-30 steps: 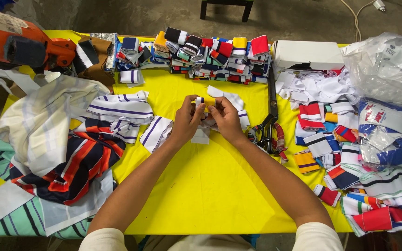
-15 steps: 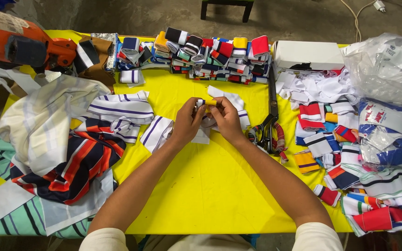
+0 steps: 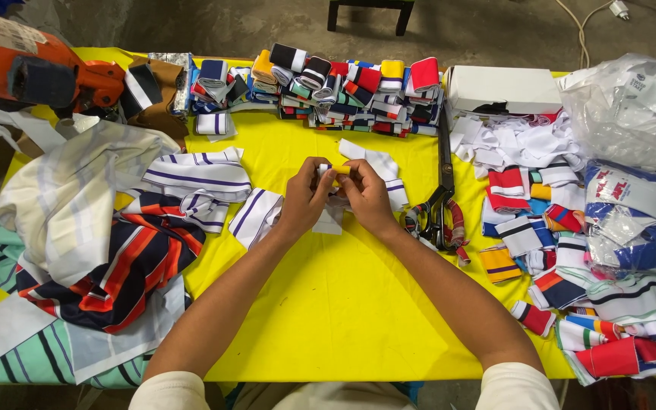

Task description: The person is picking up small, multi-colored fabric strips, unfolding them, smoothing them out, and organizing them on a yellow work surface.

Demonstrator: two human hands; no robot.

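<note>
yellow table [image 3: 328, 304], both hands' fingers [image 3: 320, 176] pinching a small white fabric strip [image 3: 335, 170], clear plastic bag [image 3: 635, 110] of white pieces at right

We noted a smooth, matt yellow covering on the table [image 3: 343, 304], and the striped strips [image 3: 199, 175] and rolled bands [image 3: 358, 83] on it looked like soft ribbed knit cloth, matt throughout. The scissors [image 3: 443, 175] showed dark dull metal blades, their handles wrapped in cloth strips. The bags [image 3: 632, 106] were thin, crinkled, glossy clear plastic; the white box [image 3: 503, 87] looked like matt card.
</note>
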